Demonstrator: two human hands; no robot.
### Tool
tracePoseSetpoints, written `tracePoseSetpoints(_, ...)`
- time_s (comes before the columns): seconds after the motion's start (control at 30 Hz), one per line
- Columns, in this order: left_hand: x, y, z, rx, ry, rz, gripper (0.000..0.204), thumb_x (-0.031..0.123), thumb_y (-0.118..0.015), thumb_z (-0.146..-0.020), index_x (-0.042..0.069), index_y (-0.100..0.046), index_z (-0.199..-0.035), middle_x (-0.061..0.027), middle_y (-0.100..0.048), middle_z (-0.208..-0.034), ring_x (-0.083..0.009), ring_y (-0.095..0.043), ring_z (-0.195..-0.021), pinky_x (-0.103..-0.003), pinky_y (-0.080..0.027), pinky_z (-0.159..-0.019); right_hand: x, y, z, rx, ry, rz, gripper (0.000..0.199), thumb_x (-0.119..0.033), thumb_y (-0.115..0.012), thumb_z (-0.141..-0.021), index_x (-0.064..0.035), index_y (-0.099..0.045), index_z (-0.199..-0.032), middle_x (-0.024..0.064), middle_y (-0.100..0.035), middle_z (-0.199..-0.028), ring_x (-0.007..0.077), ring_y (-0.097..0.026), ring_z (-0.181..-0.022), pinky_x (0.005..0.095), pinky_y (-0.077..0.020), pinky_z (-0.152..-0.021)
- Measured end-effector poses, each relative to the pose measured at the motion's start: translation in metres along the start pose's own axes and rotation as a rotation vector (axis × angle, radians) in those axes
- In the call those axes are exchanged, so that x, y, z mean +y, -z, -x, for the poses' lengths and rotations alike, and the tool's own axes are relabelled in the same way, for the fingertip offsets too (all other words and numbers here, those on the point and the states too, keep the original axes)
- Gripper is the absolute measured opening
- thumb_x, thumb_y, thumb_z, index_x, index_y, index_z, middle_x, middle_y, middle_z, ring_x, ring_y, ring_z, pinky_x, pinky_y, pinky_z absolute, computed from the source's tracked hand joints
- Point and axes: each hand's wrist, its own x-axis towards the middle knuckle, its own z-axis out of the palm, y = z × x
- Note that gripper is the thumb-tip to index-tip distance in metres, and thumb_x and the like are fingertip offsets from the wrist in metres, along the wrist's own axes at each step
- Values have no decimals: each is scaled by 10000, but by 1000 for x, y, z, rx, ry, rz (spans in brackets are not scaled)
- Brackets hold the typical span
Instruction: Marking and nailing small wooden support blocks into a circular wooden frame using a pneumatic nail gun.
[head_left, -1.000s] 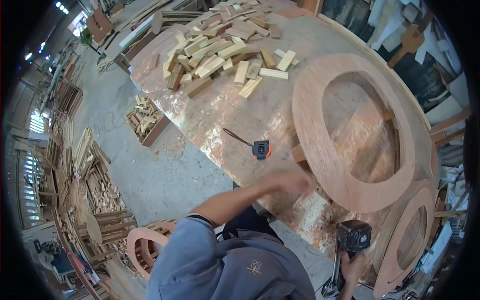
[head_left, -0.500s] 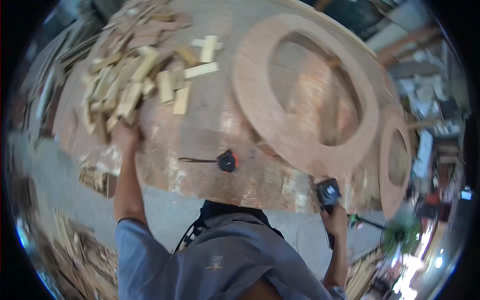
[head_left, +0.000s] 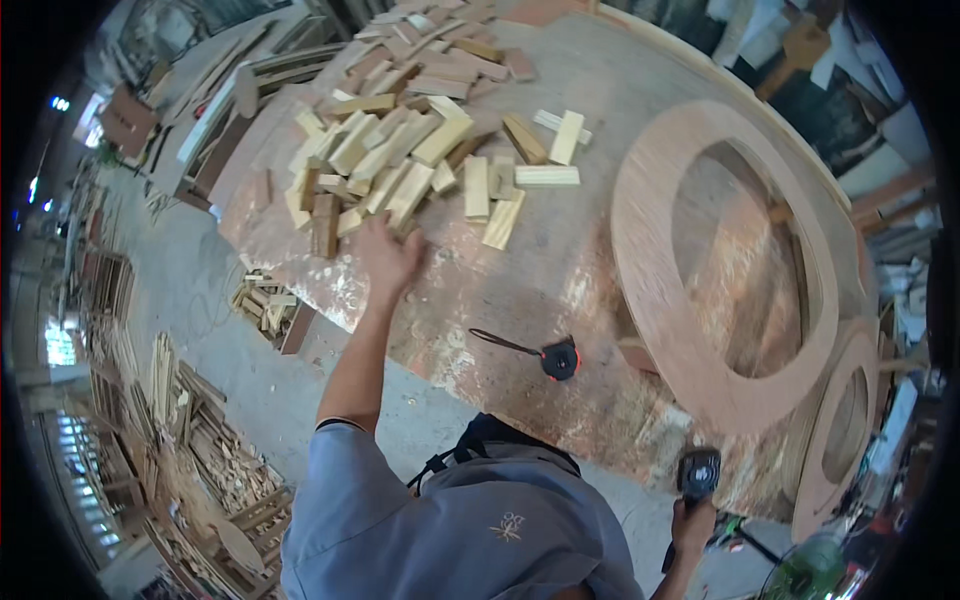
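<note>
My left hand (head_left: 388, 258) reaches to the near edge of a pile of short wooden blocks (head_left: 390, 150). Its thumb is spread away from the fingers, and the fingertips are at the lowest blocks; no block shows lifted in it. My right hand (head_left: 692, 524) is wrapped round the grip of a black pistol-grip tool (head_left: 699, 472), held at the table's front edge. Between the hands, a black and orange tape measure (head_left: 560, 358) with a wrist strap lies on the table. A large oval plywood ring (head_left: 655, 290) rests to the right, raised on wood pieces.
The worn wooden table (head_left: 520, 400) has paint-like marks. A smaller plywood ring (head_left: 820, 470) stands at its right end. A box of wood offcuts (head_left: 265, 305) sits on the floor at left, with scrap wood heaps (head_left: 215, 440) beyond. A green fan (head_left: 810, 568) is at lower right.
The view has swung, so the table and its things appear farther right and lower. My left hand stays at the pile's near edge, and its thumb now shows apart. My right hand keeps the tool.
</note>
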Motion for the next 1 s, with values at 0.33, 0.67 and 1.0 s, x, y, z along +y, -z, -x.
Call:
tracePoseSetpoints(0.33,12,18,-25,41,60,343,322,107,-656,-789,15,-590,-1091,-183,-613,-1009,-344,-602,-932,-422,-478,-831,-38,32,10,-132,61,-191,334,-108,-638,-838,30,-597,-1140,257,-663,-1006,343,-635,-953,405,-473,-850)
tracePoseSetpoints(0.67,-280,43,-191,369,210,-43,555,232,-657,-833,-28,-515,-1302,-221,-626,-1147,-323,-593,-1092,-391,-444,-966,-132,7,-9,-70,18,60,377,-168,-666,-756,15,-601,-1079,257,-660,-892,433,-632,-840,478,-493,-721)
tracePoseSetpoints(1.0,-376,14,-287,-30,762,-68,528,234,-706,-727,-66,-579,-1144,-270,-620,-1081,-379,-617,-978,-416,-475,-872,-158,-24,-32,-98,-41,304,366,-247,-657,-744,-49,-584,-1043,230,-664,-841,436,-635,-780,512,-503,-678)
